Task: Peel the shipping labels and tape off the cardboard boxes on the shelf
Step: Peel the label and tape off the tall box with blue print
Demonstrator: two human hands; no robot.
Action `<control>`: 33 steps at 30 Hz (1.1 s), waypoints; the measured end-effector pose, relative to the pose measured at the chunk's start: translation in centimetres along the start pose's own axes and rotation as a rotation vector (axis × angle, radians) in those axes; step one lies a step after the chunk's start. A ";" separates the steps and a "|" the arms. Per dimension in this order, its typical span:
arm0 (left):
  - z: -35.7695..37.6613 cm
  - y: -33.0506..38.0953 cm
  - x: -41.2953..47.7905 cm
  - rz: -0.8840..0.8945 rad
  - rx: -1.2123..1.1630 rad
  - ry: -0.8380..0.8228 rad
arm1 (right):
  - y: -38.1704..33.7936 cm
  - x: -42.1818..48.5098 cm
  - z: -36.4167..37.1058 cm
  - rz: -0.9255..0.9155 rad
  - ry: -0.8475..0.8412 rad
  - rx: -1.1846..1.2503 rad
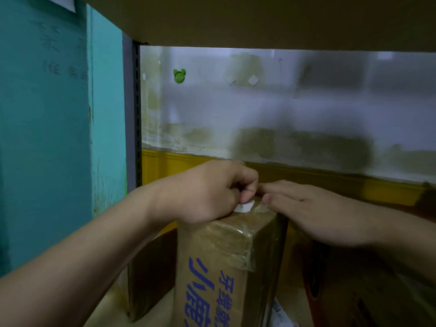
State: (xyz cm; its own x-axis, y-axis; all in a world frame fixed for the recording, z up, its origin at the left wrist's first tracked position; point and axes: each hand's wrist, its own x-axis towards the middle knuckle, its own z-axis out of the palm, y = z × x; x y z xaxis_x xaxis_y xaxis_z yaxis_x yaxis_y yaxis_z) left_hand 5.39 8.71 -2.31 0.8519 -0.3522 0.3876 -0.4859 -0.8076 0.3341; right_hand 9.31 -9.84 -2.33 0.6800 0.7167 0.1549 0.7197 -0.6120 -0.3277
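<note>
I observed the cardboard box [219, 267] standing upright on the shelf [111, 310], with clear tape [238, 237] wrapped over its top corner. The left hand [207, 192] pinched a white label scrap [244, 206] at the box's top edge, while the right hand [313, 213] lay flat, fingers straight, on the top just beside it. Behind these ran a yellow band [165, 164] and a stained wall [283, 109] bearing a green clip [179, 75]

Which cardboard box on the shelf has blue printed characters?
The middle brown cardboard box, where the left hand pinches a white label; the darker boxes beside it show none.
</note>
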 end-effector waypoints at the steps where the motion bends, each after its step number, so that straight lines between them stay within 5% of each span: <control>1: 0.0 -0.1 -0.1 0.007 -0.022 0.028 | 0.0 0.0 0.0 0.008 -0.001 -0.012; 12: -0.9 -0.7 -0.5 0.047 0.081 0.068 | 0.2 0.3 -0.2 0.144 0.057 0.013; 22: -4.0 1.8 1.6 0.006 0.280 -0.181 | 1.7 0.8 0.4 0.113 0.005 0.367; 33: -3.0 1.3 3.6 0.226 0.437 -0.148 | 2.6 0.8 -0.1 0.120 -0.028 0.442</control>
State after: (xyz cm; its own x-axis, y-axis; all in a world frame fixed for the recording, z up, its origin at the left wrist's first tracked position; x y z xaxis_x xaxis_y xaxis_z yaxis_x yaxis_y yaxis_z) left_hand 7.21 7.83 2.07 0.7685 -0.5788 0.2726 -0.5615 -0.8144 -0.1465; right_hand 11.70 -10.88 -2.94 0.7463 0.6622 0.0680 0.5033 -0.4945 -0.7087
